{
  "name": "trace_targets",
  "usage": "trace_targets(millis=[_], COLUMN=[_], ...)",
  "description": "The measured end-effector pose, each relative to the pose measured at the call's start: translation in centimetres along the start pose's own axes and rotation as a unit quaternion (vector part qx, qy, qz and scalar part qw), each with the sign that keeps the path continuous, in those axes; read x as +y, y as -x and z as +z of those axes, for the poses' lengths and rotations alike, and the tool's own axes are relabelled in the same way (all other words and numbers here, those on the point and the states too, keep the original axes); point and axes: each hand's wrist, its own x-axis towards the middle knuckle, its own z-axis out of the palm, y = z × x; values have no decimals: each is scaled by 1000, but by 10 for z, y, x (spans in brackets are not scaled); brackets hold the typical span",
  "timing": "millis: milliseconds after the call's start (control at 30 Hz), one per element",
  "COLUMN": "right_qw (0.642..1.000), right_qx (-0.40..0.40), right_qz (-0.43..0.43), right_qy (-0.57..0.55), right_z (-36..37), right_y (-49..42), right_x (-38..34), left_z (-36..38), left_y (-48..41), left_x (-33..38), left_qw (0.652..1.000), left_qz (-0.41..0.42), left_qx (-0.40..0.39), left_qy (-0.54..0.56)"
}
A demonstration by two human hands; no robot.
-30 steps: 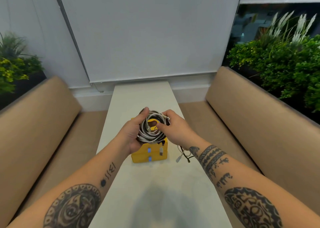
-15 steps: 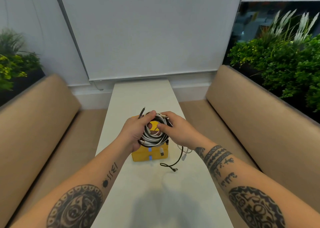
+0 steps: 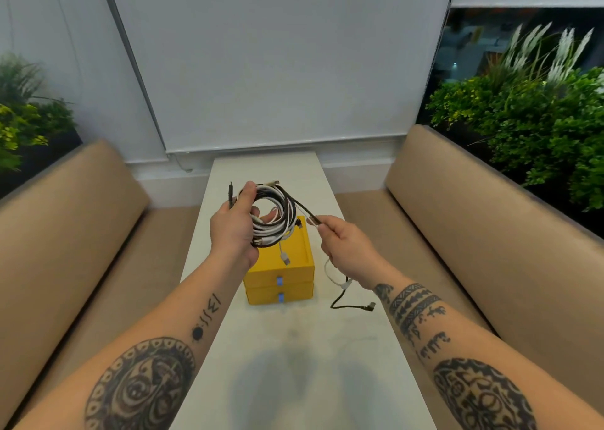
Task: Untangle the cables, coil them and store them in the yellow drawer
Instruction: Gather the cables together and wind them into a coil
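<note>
On the pale worktop (image 3: 268,348) stood the yellow drawers (image 3: 279,274), directly under the coil of black and white cables (image 3: 277,215). The left hand (image 3: 233,230) had its grip closed round the coil's left side. The right hand (image 3: 343,243) pinched one black strand (image 3: 307,212) leading off the coil. It seemed best to hold that strand lightly taut, laying each turn flat while the loose tail (image 3: 351,306) fed in.

pale narrow table (image 3: 277,348), tan benches (image 3: 474,207) either side, white roller blind (image 3: 277,63), green plants (image 3: 536,119)
</note>
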Motion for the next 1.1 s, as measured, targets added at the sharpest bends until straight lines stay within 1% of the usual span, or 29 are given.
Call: trace_targets(millis=[100, 200, 333, 400, 467, 600, 667, 800, 967, 1033, 1100], right_qw=[1000, 999, 986, 971, 954, 961, 964, 959, 961, 965, 969], right_qx=[26, 6, -9, -9, 15, 87, 108, 140, 142, 136, 131], right_qz=[4, 36, 72, 107, 126, 111, 99, 90, 86, 88, 94], right_qy=[-5, -36, -149, -216, -273, -236, -223, -229, -222, -208, -189], right_z=[8, 22, 40, 47, 49, 42, 37, 36, 30, 27, 26], right_y=[9, 14, 28, 30, 25, 19, 18, 12, 8, 8, 10], right_x=[2, -5, -25, -32, -35, -34, -31, -23, -20, -18, -16], left_z=[5, 12, 22, 27, 31, 34, 33, 31, 25, 21, 16], left_y=[5, 15, 28, 37, 45, 50, 50, 50, 47, 44, 40], left_x=[-1, -6, -19, -27, -34, -40, -42, -44, -34, -32, -30], left_qw=[1000, 999, 996, 996, 998, 1000, 999, 996, 979, 976, 979], left_qz=[12, 32, 60, 65, 51, 18, 8, -35, -94, -84, -51], left_qx=[11, 38, 61, 52, 29, 2, -20, -85, -178, -201, -188], left_qy=[20, 17, 9, 2, 10, -13, -30, -17, 34, 10, -53])
